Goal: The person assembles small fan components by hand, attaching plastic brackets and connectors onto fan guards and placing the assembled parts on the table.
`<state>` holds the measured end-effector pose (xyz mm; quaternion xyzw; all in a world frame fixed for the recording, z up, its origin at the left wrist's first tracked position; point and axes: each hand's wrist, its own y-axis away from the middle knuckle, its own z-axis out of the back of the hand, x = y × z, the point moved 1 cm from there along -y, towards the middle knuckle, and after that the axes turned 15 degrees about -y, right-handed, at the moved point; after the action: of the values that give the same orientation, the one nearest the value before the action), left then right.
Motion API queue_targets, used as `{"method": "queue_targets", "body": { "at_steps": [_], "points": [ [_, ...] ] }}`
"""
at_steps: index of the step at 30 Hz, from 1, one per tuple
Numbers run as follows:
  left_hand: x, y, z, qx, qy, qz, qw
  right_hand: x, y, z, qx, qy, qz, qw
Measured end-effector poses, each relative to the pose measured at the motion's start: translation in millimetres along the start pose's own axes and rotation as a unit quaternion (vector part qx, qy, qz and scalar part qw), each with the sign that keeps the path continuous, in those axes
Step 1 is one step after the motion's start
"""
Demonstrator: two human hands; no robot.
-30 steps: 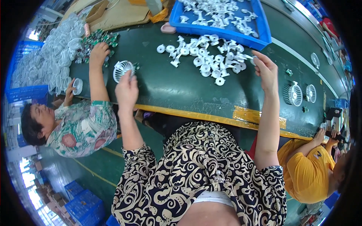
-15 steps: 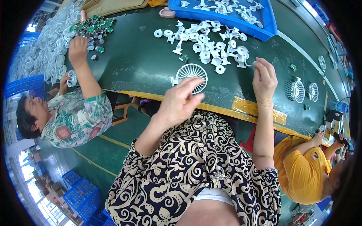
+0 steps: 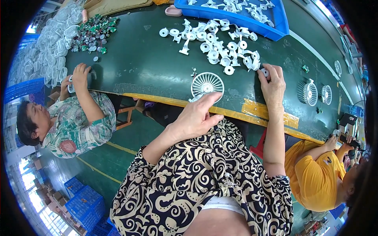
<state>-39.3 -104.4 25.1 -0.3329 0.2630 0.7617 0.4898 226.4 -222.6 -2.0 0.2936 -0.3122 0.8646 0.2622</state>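
No words or numbers can be read. The one mark (image 3: 327, 160) that resembles lettering is dark and stands on a co-worker's yellow shirt (image 3: 311, 181), below and to the right of the right hand (image 3: 272, 87), well apart from it; it is too small to make out.

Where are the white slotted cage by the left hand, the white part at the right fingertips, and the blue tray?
White slotted cage (image 3: 207, 84): head view, on its spoked face.
White part (image 3: 265, 72): head view, on its round end.
Blue tray (image 3: 256, 28): head view, on its near wall.
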Motion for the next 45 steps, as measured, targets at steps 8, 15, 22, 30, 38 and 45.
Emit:
{"method": "queue_targets", "body": {
  "at_steps": [8,15,22,30,38,45],
  "points": [
    [5.5,-3.4,29.3,-0.070,-0.172,-0.029,0.982,11.3,-1.9,10.1,-0.009,-0.010,-0.042,0.999],
    [15.3,-9.9,36.8,-0.037,-0.237,0.000,0.971,45.6,-10.5,-7.4,0.027,-0.063,0.015,0.998],
    [17.0,-10.7,45.2,-0.002,-0.299,0.061,0.952,43.7,-20.2,-15.1,-0.078,-0.163,0.117,0.977],
    [22.9,-10.4,46.4,-0.077,-0.312,0.064,0.945,32.6,45.8,-21.2,-0.063,-0.391,-0.105,0.912],
    [20.7,-13.9,44.8,-0.033,-0.301,0.065,0.951,24.1,61.4,-4.5,-0.072,0.046,0.029,0.996],
    [25.3,-20.1,48.9,-0.096,-0.272,-0.129,0.949,19.7,65.0,6.5,-0.057,0.040,-0.037,0.997]
  ]
}}
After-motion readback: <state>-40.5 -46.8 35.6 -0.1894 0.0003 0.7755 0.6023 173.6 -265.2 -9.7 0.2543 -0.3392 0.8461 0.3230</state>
